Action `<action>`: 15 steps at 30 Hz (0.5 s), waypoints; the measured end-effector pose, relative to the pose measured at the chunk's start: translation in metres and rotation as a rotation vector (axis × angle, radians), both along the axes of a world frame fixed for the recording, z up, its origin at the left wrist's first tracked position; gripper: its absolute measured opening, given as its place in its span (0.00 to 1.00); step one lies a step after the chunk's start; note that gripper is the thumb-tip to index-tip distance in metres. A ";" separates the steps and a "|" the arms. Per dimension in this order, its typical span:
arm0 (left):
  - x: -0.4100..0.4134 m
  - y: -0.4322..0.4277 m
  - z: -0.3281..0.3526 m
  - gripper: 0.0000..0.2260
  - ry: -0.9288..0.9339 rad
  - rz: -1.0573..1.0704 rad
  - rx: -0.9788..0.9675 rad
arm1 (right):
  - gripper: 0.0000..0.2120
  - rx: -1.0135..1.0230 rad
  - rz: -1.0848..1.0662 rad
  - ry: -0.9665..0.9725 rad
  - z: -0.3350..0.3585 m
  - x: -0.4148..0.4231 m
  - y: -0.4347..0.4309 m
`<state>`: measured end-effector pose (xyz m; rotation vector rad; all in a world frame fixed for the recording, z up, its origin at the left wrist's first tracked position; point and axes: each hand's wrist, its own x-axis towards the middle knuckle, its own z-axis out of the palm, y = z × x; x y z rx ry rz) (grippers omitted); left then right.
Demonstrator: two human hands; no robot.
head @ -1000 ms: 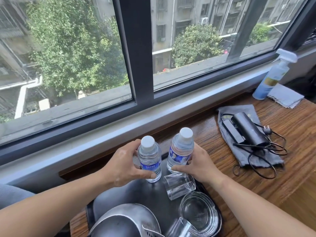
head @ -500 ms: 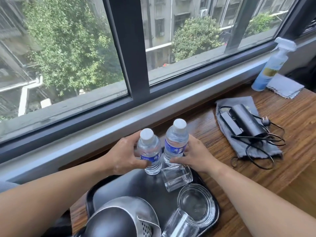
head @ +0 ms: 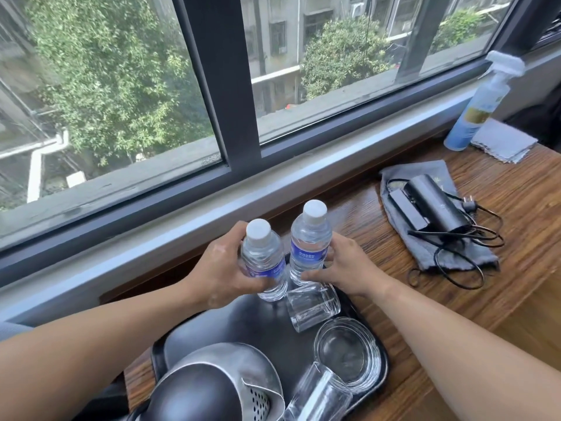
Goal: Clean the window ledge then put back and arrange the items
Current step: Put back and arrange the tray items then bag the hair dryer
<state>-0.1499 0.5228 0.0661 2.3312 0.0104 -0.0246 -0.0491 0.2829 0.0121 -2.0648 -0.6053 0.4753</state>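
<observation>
At frame centre, my left hand (head: 221, 268) grips one water bottle (head: 263, 259); my right hand (head: 349, 268) grips another bottle (head: 309, 244) above the black tray (head: 381, 372).

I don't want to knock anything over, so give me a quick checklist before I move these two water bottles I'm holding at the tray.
1. Left hand grips the left bottle round its body: ok.
2. Right hand grips the right bottle: ok.
3. Both caps on: ok.
4. Bottle bases resting on the tray or lifted: cannot tell.
5. Clearance: a glass sits right by the right bottle's base: not ok.
</observation>
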 end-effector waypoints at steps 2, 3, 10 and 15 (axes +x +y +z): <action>0.001 -0.004 -0.003 0.35 -0.018 0.040 0.021 | 0.28 0.020 0.007 0.034 -0.002 0.001 -0.001; 0.002 -0.004 -0.003 0.36 -0.007 0.019 0.010 | 0.30 0.027 0.015 0.048 -0.003 0.002 -0.001; 0.004 0.002 -0.019 0.26 0.071 -0.072 0.020 | 0.35 0.036 0.013 0.082 -0.009 0.000 -0.003; 0.006 -0.001 -0.027 0.29 0.030 -0.020 0.072 | 0.29 0.056 0.029 0.116 -0.013 0.004 -0.006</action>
